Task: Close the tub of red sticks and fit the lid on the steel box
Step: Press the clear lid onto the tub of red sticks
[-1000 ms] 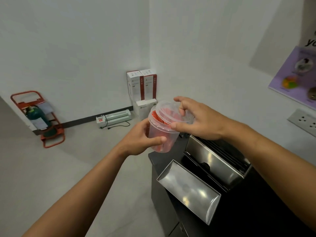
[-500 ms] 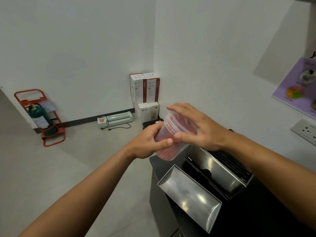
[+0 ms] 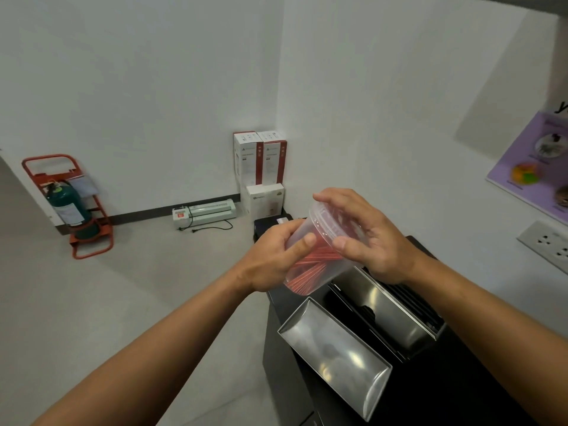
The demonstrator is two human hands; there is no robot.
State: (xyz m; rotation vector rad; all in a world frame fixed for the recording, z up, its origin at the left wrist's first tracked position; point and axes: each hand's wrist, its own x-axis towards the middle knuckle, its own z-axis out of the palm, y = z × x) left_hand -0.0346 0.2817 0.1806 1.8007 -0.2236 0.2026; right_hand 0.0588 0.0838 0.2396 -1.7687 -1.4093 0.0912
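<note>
Nearest the camera, the steel lid (image 3: 335,358) lay upturned on the black counter (image 3: 445,395), just beside the steel box (image 3: 387,309), which stood open and uncovered; that half of the task was not yet begun. Above the box's far end, both hands held the tub (image 3: 319,259) in the air, tilted, red sticks (image 3: 310,265) lying slantwise inside. The left hand (image 3: 273,256) wrapped the tub's wall, grip closed round it, thumb across the front. The right hand (image 3: 365,238) lay cupped over the clear lid (image 3: 330,224), fingers spread on top, thumb pressed at the near rim. The lid sat on the tub's mouth; whether it was snapped down all round could not be told, the far rim being hidden by the fingers. Judged: tub closing near finished, box lid left.

Nothing stood between steel lid and box. Farther off, on the floor: a white laminator (image 3: 204,212) with loose cord, stacked cartons (image 3: 261,161) in the corner, a green cylinder (image 3: 67,204) on an orange stand. Wall socket (image 3: 547,244) to the right.
</note>
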